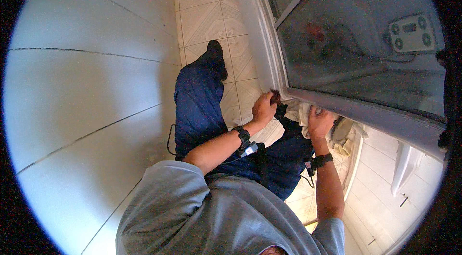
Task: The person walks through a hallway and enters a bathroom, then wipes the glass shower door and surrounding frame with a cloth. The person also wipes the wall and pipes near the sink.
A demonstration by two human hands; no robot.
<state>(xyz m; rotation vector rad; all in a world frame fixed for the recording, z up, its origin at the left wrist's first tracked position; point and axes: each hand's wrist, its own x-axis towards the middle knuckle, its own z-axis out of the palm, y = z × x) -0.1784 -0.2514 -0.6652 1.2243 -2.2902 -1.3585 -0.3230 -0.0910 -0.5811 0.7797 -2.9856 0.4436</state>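
My left hand (263,110) is closed around a small dark reddish-brown thing (275,97), its kind unclear, at the lower corner of a white frame (284,92). Just to the right, my right hand (321,123) has its fingers curled at a bunched off-white cloth (304,112), under the frame's lower rail. The fingertips are partly hidden, and the cloth seems gripped between them. Both wrists wear dark straps with small devices and cables.
Dark glass panes (356,48) fill the frame at upper right; a white panel with dark round parts (412,33) shows through. A pale tiled wall (86,96) rises at left. Patterned tiles (202,9) cover the floor. A yellowish crumpled piece (342,148) lies beside my right wrist.
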